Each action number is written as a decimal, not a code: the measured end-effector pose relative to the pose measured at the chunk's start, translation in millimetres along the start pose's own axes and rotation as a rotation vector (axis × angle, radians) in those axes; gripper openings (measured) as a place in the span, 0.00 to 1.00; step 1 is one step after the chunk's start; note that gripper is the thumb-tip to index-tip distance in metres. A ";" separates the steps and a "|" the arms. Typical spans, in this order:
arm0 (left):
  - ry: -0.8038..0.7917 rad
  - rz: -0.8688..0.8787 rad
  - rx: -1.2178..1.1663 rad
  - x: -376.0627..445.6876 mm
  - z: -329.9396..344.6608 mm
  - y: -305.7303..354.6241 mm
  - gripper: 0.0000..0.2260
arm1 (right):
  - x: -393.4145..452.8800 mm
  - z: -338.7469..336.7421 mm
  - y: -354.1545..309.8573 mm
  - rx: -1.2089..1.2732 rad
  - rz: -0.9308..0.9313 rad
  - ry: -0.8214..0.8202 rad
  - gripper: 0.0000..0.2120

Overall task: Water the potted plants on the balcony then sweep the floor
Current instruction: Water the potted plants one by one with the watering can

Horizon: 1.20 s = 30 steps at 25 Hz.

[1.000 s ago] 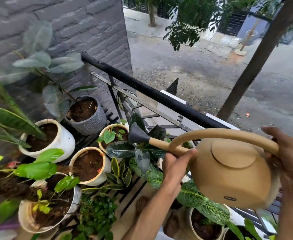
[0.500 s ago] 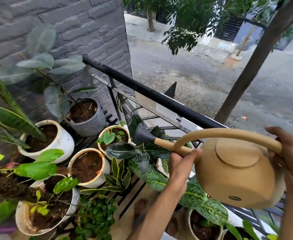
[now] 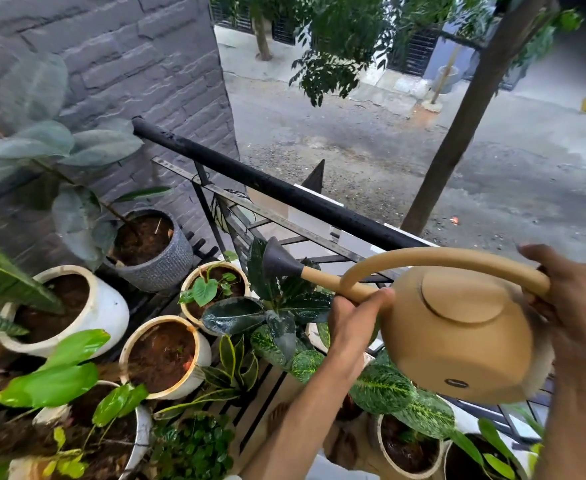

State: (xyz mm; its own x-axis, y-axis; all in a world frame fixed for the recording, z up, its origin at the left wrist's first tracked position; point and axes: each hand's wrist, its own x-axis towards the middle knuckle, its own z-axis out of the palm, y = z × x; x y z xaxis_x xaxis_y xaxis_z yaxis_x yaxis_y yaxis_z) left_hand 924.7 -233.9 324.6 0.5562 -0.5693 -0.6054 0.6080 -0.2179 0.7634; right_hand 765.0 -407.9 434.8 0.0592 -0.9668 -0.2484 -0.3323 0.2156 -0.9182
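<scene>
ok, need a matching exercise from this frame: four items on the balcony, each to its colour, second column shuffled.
Items:
1. watering can
2. rose head on the spout
3. textured pot by the wall
4. railing top bar

Colours:
A. black
B. tan
C. grey-blue
D. dark grey

Pairs: 1-B, 2-D, 3-C, 4-A

The left hand steadies the can at the base of the spout; the right hand holds the arched handle.
</scene>
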 end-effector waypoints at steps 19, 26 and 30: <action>-0.267 0.022 0.149 44.0 -41.7 32.9 0.25 | -50.5 29.8 -3.0 0.163 -0.004 0.219 0.15; -0.320 -0.003 0.102 16.3 12.6 9.4 0.22 | -49.7 -35.3 19.1 0.267 0.014 0.258 0.17; -0.284 -0.043 0.052 -5.7 46.7 -26.6 0.25 | -45.1 -83.5 34.3 0.234 0.014 0.281 0.20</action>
State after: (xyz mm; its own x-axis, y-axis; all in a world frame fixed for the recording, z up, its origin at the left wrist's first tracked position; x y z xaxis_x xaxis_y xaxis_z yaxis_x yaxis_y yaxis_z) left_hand 878.9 -261.9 318.3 0.3453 -0.7561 -0.5560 0.5935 -0.2829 0.7534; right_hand 672.4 -368.4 440.2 -0.2157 -0.9564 -0.1968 -0.1052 0.2231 -0.9691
